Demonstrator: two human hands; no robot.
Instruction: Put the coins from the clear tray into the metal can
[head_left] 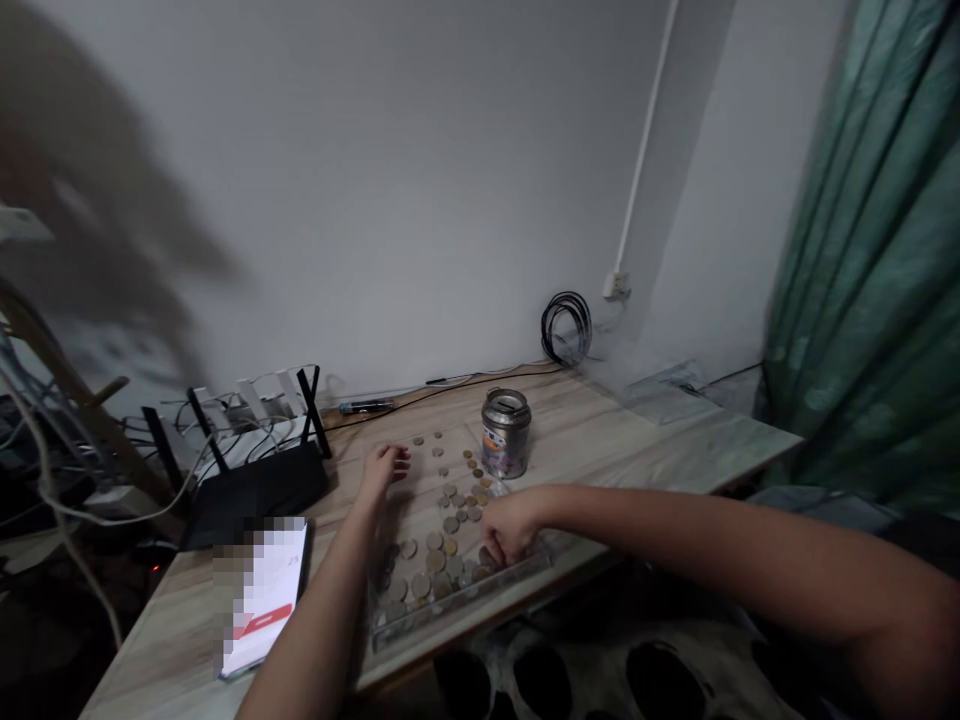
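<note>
A: The small round coins (436, 561) look like dull metal, lying in a clear glossy plastic tray (465, 603).
B: The cylindrical tin can (505, 435) is shinier metal. The pale tabletop (600, 450) shows matt wood grain, and the green curtain (862, 300) is soft cloth.

Our left hand (385, 467) lies palm down, fingers loosely spread, arm stretched straight ahead; our right hand (510, 525) reaches in from the right, knuckles up, fingertips curled under, forearm bare.
</note>
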